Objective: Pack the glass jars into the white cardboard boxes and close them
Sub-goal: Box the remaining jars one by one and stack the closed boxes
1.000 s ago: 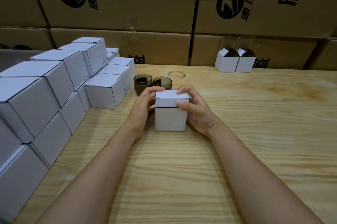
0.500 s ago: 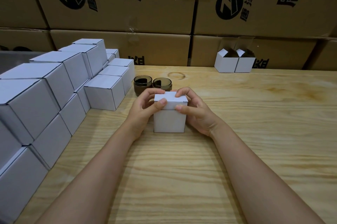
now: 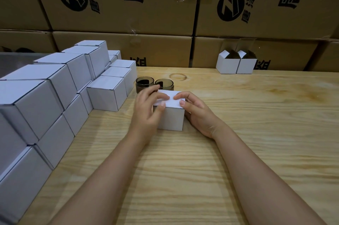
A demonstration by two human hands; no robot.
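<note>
From the head camera, a white box (image 3: 170, 118) stands on the desk (image 3: 256, 114) at mid-frame between both hands, its lid folded down so that its contents are hidden. The left hand (image 3: 146, 113) is blurred; its fingers (image 3: 161, 97) lie across the lid with the thumb against the front top edge, gripping the box there. The right hand (image 3: 198, 114) wraps the box's right side, forefinger on the lid and thumb at the front edge, its other fingers hidden behind the box. Whether the lid is fully tucked cannot be made out. Just behind the box stand two dark glass jars (image 3: 145, 83), their lower parts covered by the left hand and the box. A stack (image 3: 45, 87) of closed white boxes runs along the left, cut off by the frame. At the back right are two open boxes (image 3: 228, 64), something dark inside each. Brown printed cartons (image 3: 119, 4) fill the background.
</note>
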